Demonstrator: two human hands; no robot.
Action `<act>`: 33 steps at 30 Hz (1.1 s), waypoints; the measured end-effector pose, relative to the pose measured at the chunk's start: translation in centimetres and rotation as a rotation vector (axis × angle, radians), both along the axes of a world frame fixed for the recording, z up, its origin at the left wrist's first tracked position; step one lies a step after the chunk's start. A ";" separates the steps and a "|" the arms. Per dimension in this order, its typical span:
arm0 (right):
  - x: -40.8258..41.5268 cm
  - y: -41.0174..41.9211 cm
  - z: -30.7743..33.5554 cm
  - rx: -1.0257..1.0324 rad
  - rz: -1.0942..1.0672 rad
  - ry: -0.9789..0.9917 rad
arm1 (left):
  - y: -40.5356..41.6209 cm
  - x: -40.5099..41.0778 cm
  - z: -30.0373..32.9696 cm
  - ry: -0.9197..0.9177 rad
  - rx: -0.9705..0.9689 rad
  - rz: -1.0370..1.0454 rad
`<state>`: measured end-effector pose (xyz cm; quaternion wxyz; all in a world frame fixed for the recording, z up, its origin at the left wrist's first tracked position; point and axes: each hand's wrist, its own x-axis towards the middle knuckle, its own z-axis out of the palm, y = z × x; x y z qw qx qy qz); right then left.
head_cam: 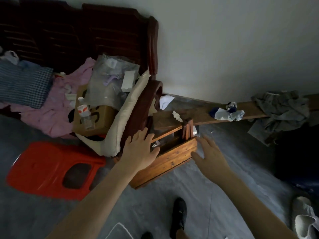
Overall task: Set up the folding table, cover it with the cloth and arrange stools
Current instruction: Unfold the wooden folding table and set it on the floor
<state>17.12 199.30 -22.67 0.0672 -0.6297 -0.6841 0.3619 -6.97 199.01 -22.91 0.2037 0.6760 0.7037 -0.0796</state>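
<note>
We are in a lived-in bedroom of a home: a dark carved wooden bed frame (86, 31) stands against a plain white wall (233, 45), its surface heaped with a pink garment (57, 107), a checked cloth (24, 83) and a cardboard box (96, 118). Socks (226, 112) and grey clothing (283, 107) lie on a low wooden ledge (203, 114), and slippers (305, 219) sit on the grey floor (198, 187)

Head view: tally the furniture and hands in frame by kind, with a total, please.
Red plastic stool: 1
Wooden folding table, still folded: 1
Dark wooden bed frame: 1
Long wooden bench: 1
Open bare hands, left hand and right hand: 2
Total: 6
</note>
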 end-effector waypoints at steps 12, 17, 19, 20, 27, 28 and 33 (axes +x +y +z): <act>-2.8 8.7 -15.4 -0.093 0.080 -0.074 | 7.2 -2.7 -13.6 0.036 -0.087 0.011; -4.3 7.7 -22.3 -0.136 0.136 -0.145 | 7.5 -3.8 -20.9 0.002 -0.072 -0.010; -5.2 7.6 -24.7 -0.123 0.190 -0.189 | 7.4 -4.2 -23.2 -0.020 -0.065 0.028; -5.7 7.6 -25.9 -0.109 0.213 -0.203 | 7.4 -4.5 -24.3 -0.025 -0.059 0.041; -9.8 8.4 -33.0 -0.055 0.251 -0.230 | 7.6 -5.8 -28.7 -0.108 0.001 0.070; -10.3 8.5 -33.7 -0.039 0.255 -0.241 | 7.6 -5.9 -29.1 -0.122 0.010 0.080; -11.8 8.0 -36.9 -0.005 0.307 -0.309 | 7.9 -5.8 -30.3 -0.082 0.038 0.102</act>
